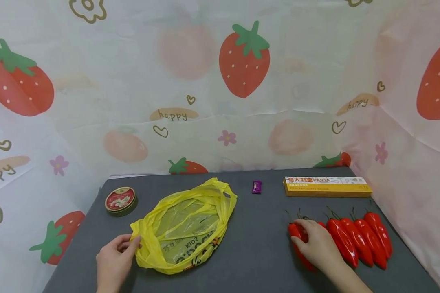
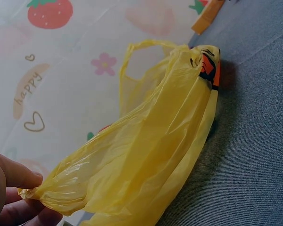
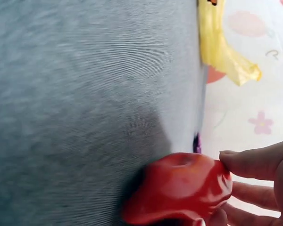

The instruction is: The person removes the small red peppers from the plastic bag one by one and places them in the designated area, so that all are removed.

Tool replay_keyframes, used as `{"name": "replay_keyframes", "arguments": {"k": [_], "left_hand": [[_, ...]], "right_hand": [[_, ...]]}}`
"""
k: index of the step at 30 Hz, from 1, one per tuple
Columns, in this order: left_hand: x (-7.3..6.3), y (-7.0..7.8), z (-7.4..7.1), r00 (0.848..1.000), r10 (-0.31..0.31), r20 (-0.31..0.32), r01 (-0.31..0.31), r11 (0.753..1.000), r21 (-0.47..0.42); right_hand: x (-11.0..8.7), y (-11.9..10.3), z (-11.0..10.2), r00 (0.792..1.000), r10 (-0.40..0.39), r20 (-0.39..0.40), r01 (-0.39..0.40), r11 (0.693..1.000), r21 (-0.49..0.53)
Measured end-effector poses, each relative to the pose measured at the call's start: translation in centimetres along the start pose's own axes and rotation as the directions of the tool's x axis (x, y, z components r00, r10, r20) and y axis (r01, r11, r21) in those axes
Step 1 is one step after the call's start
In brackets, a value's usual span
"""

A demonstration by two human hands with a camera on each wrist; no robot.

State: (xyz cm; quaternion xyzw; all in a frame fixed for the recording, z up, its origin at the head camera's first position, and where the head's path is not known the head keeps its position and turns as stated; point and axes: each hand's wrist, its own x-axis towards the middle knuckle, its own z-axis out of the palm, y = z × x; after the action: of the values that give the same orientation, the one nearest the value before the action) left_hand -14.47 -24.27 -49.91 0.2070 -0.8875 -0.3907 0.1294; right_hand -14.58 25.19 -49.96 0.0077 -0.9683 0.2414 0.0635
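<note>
At the left, my left hand (image 1: 115, 260) pinches the rim of a yellow plastic bag (image 1: 149, 244) between thumb and fingers. The bag stands with its mouth spread open, and the left wrist view shows its gathered edge (image 2: 35, 192) in the fingertips. On the right, my right hand (image 1: 320, 244) grips a glossy red chili pepper (image 1: 297, 232) near its stem end, the thumb on its left side. The right wrist view shows this pepper (image 3: 184, 188) close over the table. Part of the pepper is hidden under the hand, beside several more red peppers (image 1: 355, 240) lying in a row.
A yellow and white pasta box (image 1: 328, 188) lies at the back right. A small purple wrapped candy (image 1: 256, 187) is at the back middle, and a round tin (image 1: 120, 201) stands left of the bag. The dark grey table (image 1: 256, 248) meets a strawberry-print curtain (image 1: 190, 142).
</note>
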Motion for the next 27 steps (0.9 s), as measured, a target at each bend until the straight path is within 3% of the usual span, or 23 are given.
{"name": "replay_keyframes", "arguments": {"k": [5,15,27], "left_hand": [[0.0,0.0,0.0,1.000,-0.005,-0.003,0.005,1.000,-0.011],[0.0,0.1,-0.1,1.000,-0.020,0.008,0.020,1.000,-0.012],[0.1,0.1,0.0,0.999,-0.023,0.024,0.023,1.000,-0.004]], "right_hand": [[-0.1,0.7,0.2,1.000,0.012,-0.026,-0.012,1.000,-0.002],[0.0,1.6,-0.4,1.000,0.020,0.013,-0.021,0.998,0.051],[-0.2,1.5,-0.6,0.998,0.044,0.038,-0.045,0.998,0.043]]}}
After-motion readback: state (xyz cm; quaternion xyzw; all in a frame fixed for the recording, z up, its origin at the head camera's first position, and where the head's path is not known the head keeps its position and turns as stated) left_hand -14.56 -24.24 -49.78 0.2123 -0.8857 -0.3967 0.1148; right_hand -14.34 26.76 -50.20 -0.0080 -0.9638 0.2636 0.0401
